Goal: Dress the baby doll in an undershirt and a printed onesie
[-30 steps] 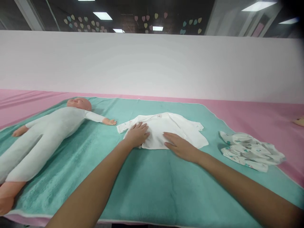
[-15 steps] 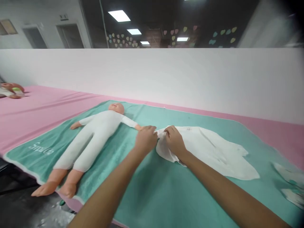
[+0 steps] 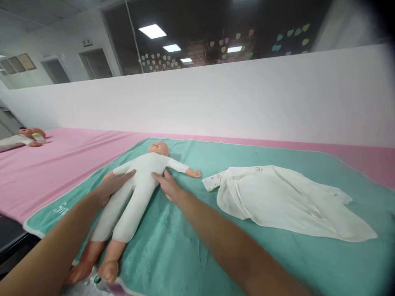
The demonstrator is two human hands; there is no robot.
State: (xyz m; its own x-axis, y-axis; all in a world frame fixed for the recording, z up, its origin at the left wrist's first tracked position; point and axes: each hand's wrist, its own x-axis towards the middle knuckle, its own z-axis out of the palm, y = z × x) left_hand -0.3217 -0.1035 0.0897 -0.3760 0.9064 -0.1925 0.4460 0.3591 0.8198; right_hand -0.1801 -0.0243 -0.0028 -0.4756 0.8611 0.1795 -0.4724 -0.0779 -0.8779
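Observation:
A baby doll (image 3: 143, 172) in a white long-sleeved suit lies on its back, head toward the wall and bare feet toward me. My left hand (image 3: 115, 185) is at one side of its waist, fingers stretched out and the thumb over the torso. On the other side, my right hand (image 3: 168, 187) has its thumb and forefinger apart, with the thumb tip at the doll's belly. The undersides of both hands are hidden, so a firm hold does not show. To the right, a white baby garment (image 3: 277, 201) is spread out, a printed cuff (image 3: 212, 181) sticking out at its left end.
A green towel (image 3: 185, 246) lies beneath the doll and garment, over a pink cover (image 3: 83, 144). Behind runs a low white wall (image 3: 200, 102) with glass above. At the far left is another doll (image 3: 31, 133) with a small green-topped bottle (image 3: 38, 137).
Both hands have let go of the white garment's end and moved left to the doll's waist. The garment lies flat with its printed cuff showing. The camera view has tilted and shifted.

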